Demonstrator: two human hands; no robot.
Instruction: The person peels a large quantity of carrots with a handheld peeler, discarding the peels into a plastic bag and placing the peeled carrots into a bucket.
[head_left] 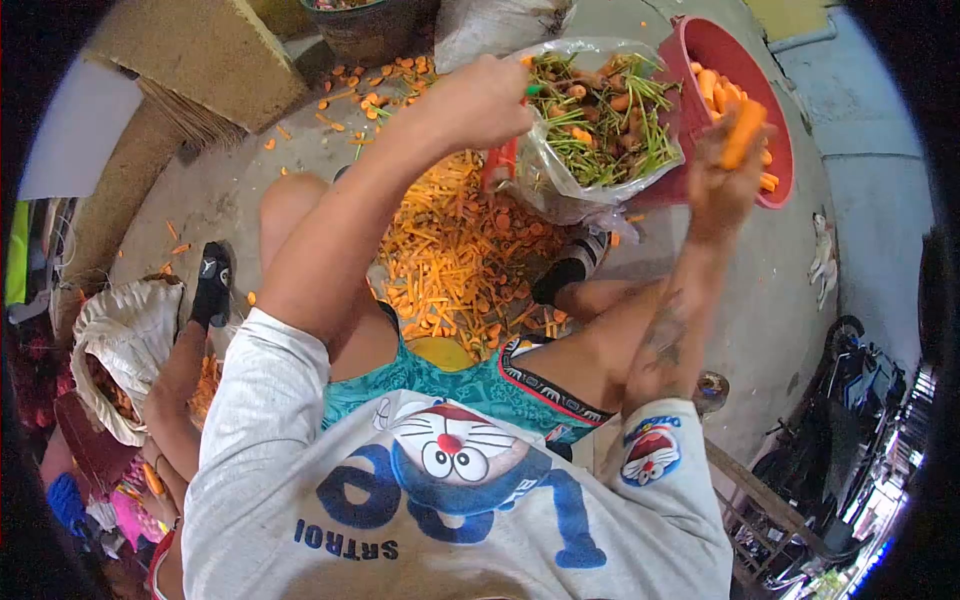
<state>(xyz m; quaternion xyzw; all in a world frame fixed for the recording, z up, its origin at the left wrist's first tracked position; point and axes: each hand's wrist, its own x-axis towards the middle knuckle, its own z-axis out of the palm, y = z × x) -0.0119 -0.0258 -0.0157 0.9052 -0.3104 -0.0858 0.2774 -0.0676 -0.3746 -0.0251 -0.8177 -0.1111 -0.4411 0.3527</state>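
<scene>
Tub: red plastic, smooth, slight sheen. Bag: clear thin plastic, glossy, creased. Floor: concrete-like, matt, slightly rough. Shirt and shorts: matt cloth, both printed. Sack: woven-looking, matt, wrinkled; fibre type unclear. Raised carrot: smooth surface, blurred; gloss not determinable. Bristles: coarse, dry-looking, matt.

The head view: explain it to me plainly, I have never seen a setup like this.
There is no robot: this single picture comes from a camera on a person's head, looking down. The closed left hand is beside a clear plastic bag of leafy carrots; a bit of green shows at it, too small to name. The right hand holds an orange carrot over a red plastic tub containing more. Orange strips and slices cover part of the grey floor.
</scene>
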